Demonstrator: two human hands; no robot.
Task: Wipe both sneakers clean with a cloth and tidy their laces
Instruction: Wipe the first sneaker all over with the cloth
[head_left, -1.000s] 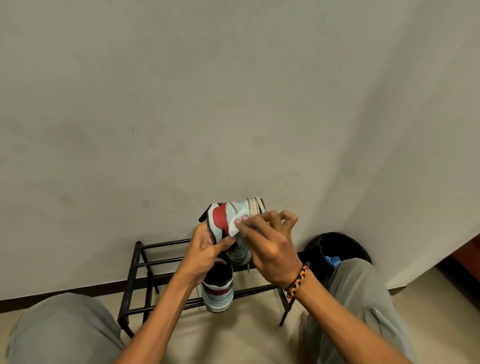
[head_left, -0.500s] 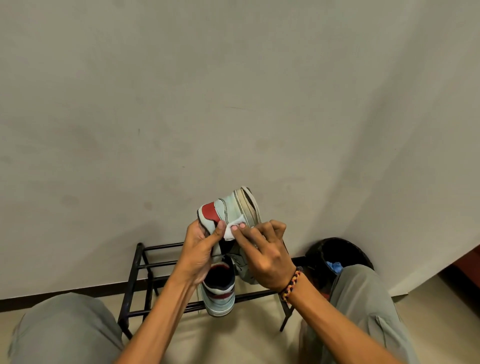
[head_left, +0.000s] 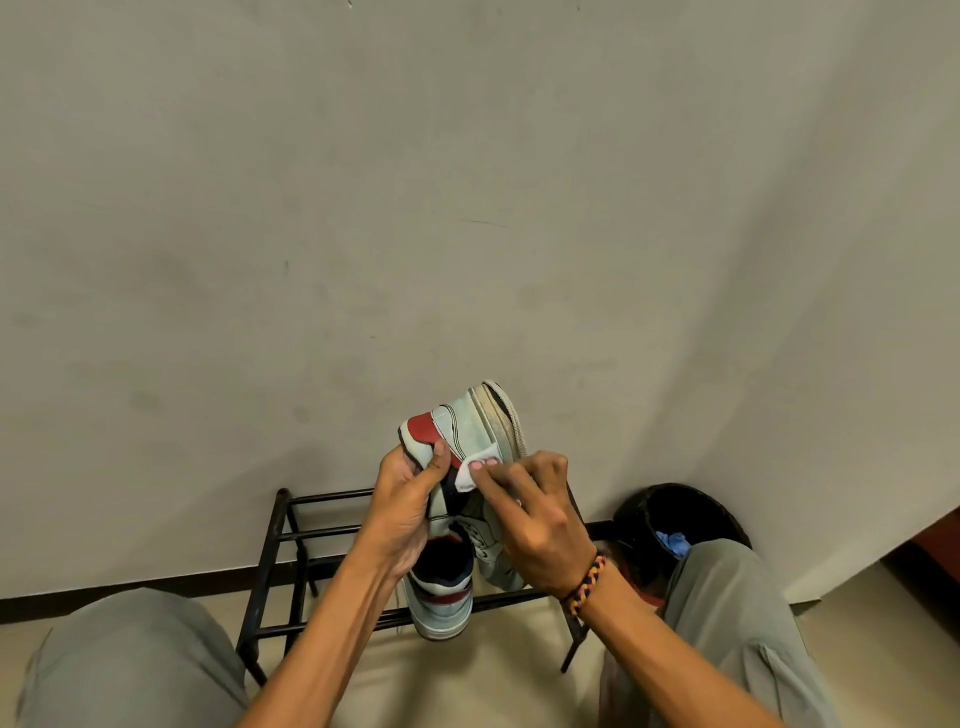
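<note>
My left hand (head_left: 405, 506) grips a pale grey sneaker (head_left: 462, 426) with a red heel patch, held up on its side, sole to the right. My right hand (head_left: 530, 512) presses a small white cloth (head_left: 475, 474) against the sneaker's side with two fingertips, the other fingers curled. The second sneaker (head_left: 441, 592) of the same colours sits below on a black shoe rack (head_left: 283, 535), opening facing me, partly hidden by my left wrist.
A grey wall fills most of the view behind the rack. A black bin (head_left: 675, 514) holding something blue stands to the right, by my right knee (head_left: 737, 623). My left knee (head_left: 130, 660) is at the lower left. Beige floor lies beneath the rack.
The held sneaker has been turned so that its sole shows more on the right. The cloth has slid along the shoe's side towards my left thumb.
</note>
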